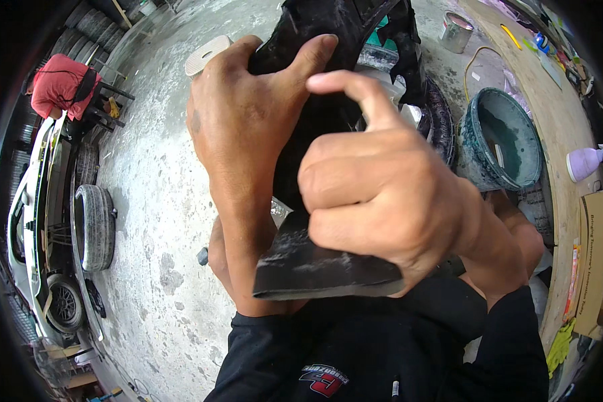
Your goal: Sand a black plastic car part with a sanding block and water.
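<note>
A large black molded part (315, 30), seemingly plastic, stretches from the top of the view down between my arms. My left hand (244, 100) is closed over its upper edge, thumb lying on top. Nearer to me, my right hand (382, 181) is closed on a flat black piece (325, 275) smeared with whitish dust. One finger of that hand stretches out toward my left thumb, and the others are curled. Whether the dusty piece belongs to the large part I cannot tell; the hands hide where they would meet. A pale perforated object (209, 53) shows beyond my left hand.
At right stand a dark green bucket (472, 144) with liquid and a metal can (456, 32). A wooden board (556, 127) holds a purple spray bottle (586, 161) and cardboard (593, 268). Tires (95, 228) and a red-draped seat (60, 87) line the left.
</note>
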Available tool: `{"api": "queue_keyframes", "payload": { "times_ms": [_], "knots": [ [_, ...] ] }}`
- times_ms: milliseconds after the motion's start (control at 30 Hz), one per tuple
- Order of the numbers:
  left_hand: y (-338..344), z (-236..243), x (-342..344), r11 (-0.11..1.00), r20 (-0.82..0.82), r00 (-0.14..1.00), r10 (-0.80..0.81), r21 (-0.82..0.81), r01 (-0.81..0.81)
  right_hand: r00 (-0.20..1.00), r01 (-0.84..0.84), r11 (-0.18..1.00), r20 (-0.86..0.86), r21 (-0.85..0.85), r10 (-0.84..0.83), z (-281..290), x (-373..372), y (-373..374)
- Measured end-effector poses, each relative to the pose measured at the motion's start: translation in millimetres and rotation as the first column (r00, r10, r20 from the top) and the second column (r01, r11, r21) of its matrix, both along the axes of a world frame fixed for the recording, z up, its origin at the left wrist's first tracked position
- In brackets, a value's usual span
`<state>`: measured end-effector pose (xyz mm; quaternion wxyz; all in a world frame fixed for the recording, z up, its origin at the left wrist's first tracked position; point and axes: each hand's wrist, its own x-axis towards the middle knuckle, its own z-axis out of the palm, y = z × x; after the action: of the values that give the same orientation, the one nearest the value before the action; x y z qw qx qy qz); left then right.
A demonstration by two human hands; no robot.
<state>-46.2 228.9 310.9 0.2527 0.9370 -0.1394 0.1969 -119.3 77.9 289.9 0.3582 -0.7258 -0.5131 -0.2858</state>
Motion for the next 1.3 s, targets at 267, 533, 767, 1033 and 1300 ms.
{"api": "queue_keyframes", "payload": {
  "times_ms": [267, 533, 767, 1033, 1300],
  "knots": [
    [-5, 4, -5, 0.992, 0.081, 0.989, 0.127, -0.017, -0.126, 0.968, -0.219, 0.975, -0.121, 0.034, 0.221, -6, -9, 19],
    [8, -11, 5, 0.969, 0.187, 0.980, -0.065, 0.247, 0.018, 0.999, -0.012, 1.000, -0.030, 0.020, 0.012, -3, -4, 10],
    [11, -18, 11, 0.983, 0.216, 0.973, -0.076, 0.182, 0.037, 0.993, -0.069, 0.997, -0.090, 0.018, 0.071, -4, -11, 16],
    [6, -11, 7, 0.999, 0.033, 0.999, 0.029, -0.040, -0.028, 0.994, -0.095, 0.995, -0.060, -0.020, 0.094, -7, -8, 12],
    [8, -6, 4, 0.960, 0.254, 0.962, -0.098, 0.279, 0.024, 0.998, -0.044, 0.999, -0.042, -0.023, 0.043, -13, -9, 12]
  ]
}}
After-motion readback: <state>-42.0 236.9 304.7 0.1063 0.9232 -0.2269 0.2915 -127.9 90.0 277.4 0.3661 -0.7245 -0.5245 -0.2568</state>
